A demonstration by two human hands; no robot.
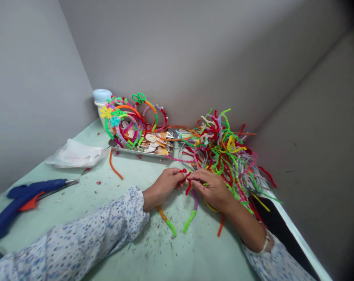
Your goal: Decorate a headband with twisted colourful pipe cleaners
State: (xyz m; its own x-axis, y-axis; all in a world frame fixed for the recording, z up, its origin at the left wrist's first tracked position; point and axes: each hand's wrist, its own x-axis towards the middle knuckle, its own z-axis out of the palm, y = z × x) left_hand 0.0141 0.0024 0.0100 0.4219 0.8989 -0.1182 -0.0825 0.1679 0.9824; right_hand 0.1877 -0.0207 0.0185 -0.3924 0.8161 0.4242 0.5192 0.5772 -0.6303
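Observation:
Between my two hands is a bent red pipe cleaner [188, 189], with one end hanging down. My left hand [165, 185] pinches its looped part between thumb and fingers. From the other side, my right hand [210, 187] pinches the same pipe cleaner, fingertips close to the left ones. Below the hands, an orange-and-green fuzzy strip [167, 221] and a purple-and-green strip [191, 218] lie on the table; their upper ends are hidden by my hands. An orange pipe cleaner end [221, 225] shows under my right wrist.
A metal tray [136, 151] holds cut-out pieces and several fuzzy headbands [127, 121]. Beside it are a pale-blue-lidded container [102, 97] and a plastic bag [77, 154]. A blue glue gun [27, 195] lies left. Heaped pipe cleaners [223, 156] fill the right, near a black object [279, 226].

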